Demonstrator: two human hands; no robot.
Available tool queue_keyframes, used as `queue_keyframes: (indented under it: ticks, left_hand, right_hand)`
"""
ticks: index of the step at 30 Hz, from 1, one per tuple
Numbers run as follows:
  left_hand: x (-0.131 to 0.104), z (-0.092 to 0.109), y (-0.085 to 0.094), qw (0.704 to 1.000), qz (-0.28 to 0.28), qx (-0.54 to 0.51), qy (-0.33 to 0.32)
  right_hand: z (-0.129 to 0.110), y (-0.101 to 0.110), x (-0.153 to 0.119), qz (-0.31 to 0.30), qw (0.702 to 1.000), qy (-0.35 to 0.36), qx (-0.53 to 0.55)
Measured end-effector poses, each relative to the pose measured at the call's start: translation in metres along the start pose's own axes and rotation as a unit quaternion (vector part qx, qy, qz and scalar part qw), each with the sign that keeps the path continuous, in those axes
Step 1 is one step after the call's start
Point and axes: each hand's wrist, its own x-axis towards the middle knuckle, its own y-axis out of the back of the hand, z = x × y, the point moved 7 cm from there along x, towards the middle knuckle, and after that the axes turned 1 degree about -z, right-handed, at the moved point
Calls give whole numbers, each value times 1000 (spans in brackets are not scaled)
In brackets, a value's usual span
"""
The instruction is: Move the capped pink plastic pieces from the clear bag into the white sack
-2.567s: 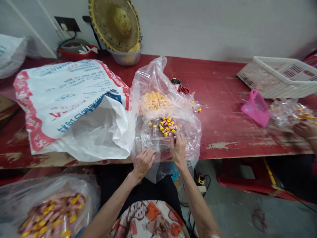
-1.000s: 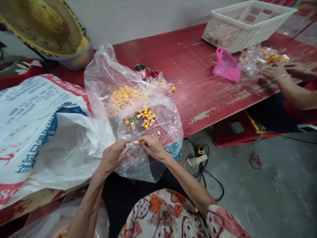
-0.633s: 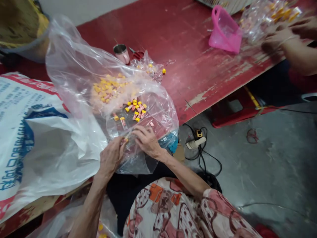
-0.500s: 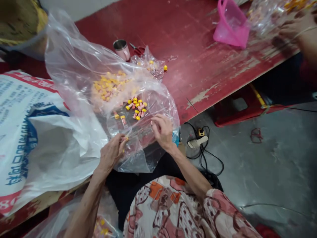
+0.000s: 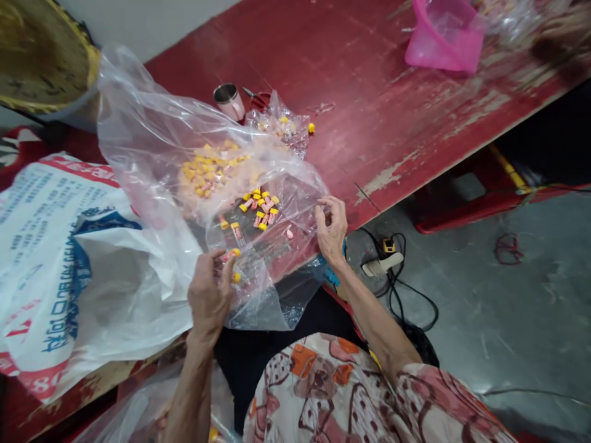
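Observation:
Between the thumb and fingers of my left hand (image 5: 212,289) is a small vial with a yellow cap (image 5: 230,255), at the near edge of a large clear plastic bag (image 5: 157,111). Another yellow cap shows just below it. My right hand (image 5: 331,224) is at the bag's right edge, its fingers curled near the film; whether it pinches the plastic is unclear. Between the hands, several yellow-capped vials (image 5: 263,209) lie in a loose group, and a small pink piece (image 5: 290,234) lies to their right. A bigger heap of them (image 5: 212,169) shows through the bag.
On the red table (image 5: 369,111) are a pink cup (image 5: 229,103), scissors (image 5: 258,98), a small bag of vials and a pink basket (image 5: 443,43). A white printed sack (image 5: 115,277) lies left. Another person's hand (image 5: 567,31) is far right.
My right hand has moved right, away from my left hand, with its fingers higher. The pink piece now shows on the table side of the vials. The view has shifted slightly.

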Motion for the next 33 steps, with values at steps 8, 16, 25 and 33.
queue_keyframes:
  ticks: [8, 16, 25, 33]
  left_hand:
    - [-4, -29, -56, 994, -112, -8, 12]
    - [-9, -7, -52, 999, 0, -37, -12]
    - [-12, -33, -51, 879, -17, -390, 274]
    - [-19, -21, -22, 923, 111, -315, 192]
  right_hand:
    - [-2, -1, 0, -6, 1000, 1, -8]
    - [0, -1, -1, -9, 1000, 12, -21]
    - [-48, -39, -12, -131, 964, 175, -153]
    - [-80, -140, -8, -316, 896, 193, -246]
